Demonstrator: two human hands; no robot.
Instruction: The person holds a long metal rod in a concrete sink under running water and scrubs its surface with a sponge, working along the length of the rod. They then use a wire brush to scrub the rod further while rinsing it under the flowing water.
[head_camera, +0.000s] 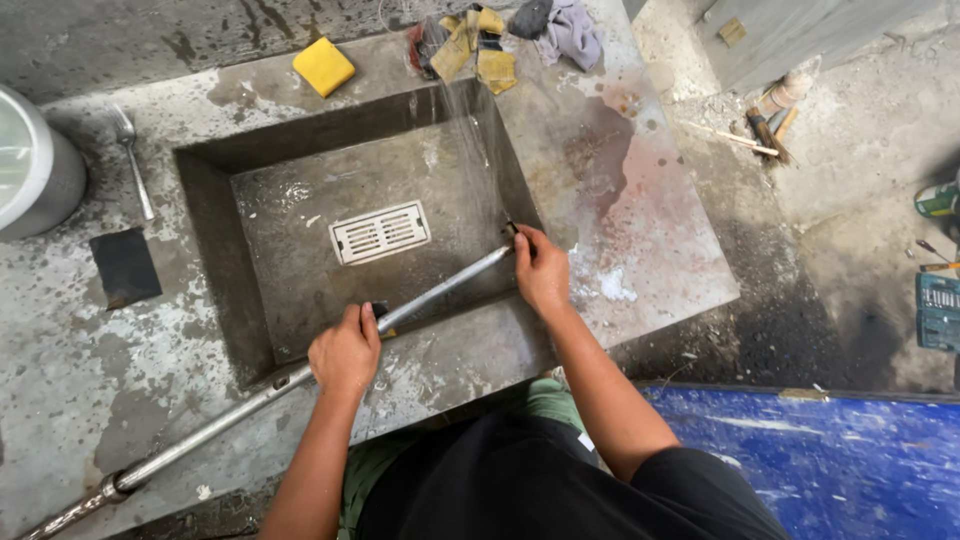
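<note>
A person at a concrete sink (300, 150) holds a long metal pipe (440, 288) laid slantwise across the basin's near edge. The left hand (345, 352) is closed over the pipe at that edge, with a small dark pad partly showing under the fingers. The right hand (541, 270) is closed around the pipe's far end at the basin's near right corner, a dark stub protruding above the grip. The pipe's other end runs off the tabletop's near left corner.

Risks, as judged: the tabletop looks wet and a thin stream of water (470, 130) falls into the basin, so either grip could slip. The pipe bears on the sink edge alone and could roll or pivot. The drain grate (380, 232) lies below it. A spoon (133, 160), a yellow sponge (323, 66) and rags (560, 30) lie well apart.
</note>
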